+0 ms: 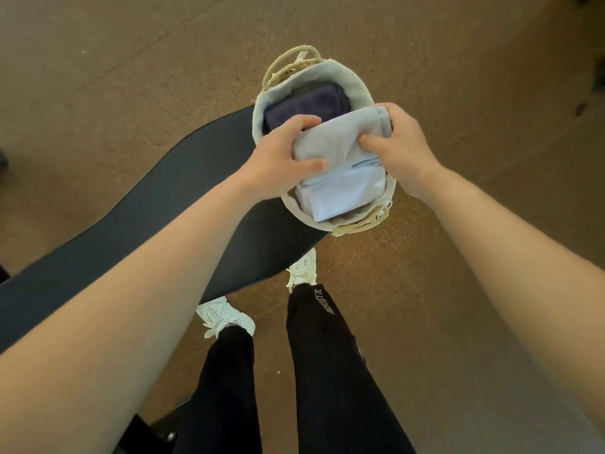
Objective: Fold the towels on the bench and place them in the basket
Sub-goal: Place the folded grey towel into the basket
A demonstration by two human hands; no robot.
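A folded grey towel [337, 139] is held over the middle of the oval basket [352, 80], which stands at the end of the black padded bench [137, 224]. My left hand [281, 158] grips the towel's left edge and my right hand [401, 145] grips its right edge. Inside the basket a folded dark navy towel [307, 103] lies at the far end, and a folded pale blue towel [343, 194] lies at the near end, partly under the grey one. The basket has a light fabric lining and rope handles.
The bench runs from the basket down to the lower left. Brown carpet floor [458, 77] surrounds it. My legs in black trousers and white shoes [226, 314] stand just in front of the bench end. Dark metal bench parts show at the bottom left.
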